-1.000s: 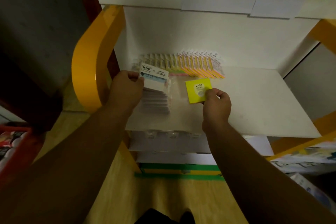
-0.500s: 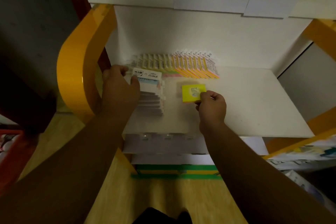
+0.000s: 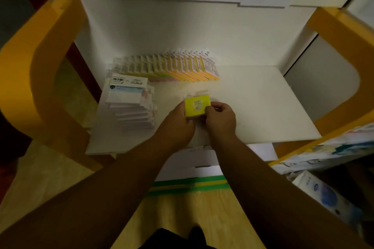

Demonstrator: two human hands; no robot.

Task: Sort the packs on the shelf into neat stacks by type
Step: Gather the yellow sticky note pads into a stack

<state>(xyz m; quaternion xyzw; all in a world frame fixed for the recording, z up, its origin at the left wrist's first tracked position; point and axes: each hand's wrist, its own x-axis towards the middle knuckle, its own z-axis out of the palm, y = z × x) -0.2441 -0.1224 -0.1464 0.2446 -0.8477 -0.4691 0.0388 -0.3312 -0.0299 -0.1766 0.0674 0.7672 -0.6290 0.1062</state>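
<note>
A yellow pack (image 3: 196,106) marked 2207 sits at the middle of the white shelf (image 3: 263,107). My left hand (image 3: 178,125) grips its left side and my right hand (image 3: 221,119) pinches its right edge. To the left stands a stepped stack of white and pale-blue packs (image 3: 129,105), free of either hand. Behind it, along the back wall, runs a leaning row of yellow, pink and orange packs (image 3: 174,66).
Yellow curved side panels (image 3: 30,79) frame the shelf on both sides. A lower shelf at the right holds mixed packets (image 3: 332,151). A blue-and-white bag (image 3: 325,194) lies on the floor at the right. Green tape (image 3: 188,186) crosses the wooden floor below.
My left hand has let go of the white stack and moved right to the yellow pack. The yellow pack now sits lower between both hands.
</note>
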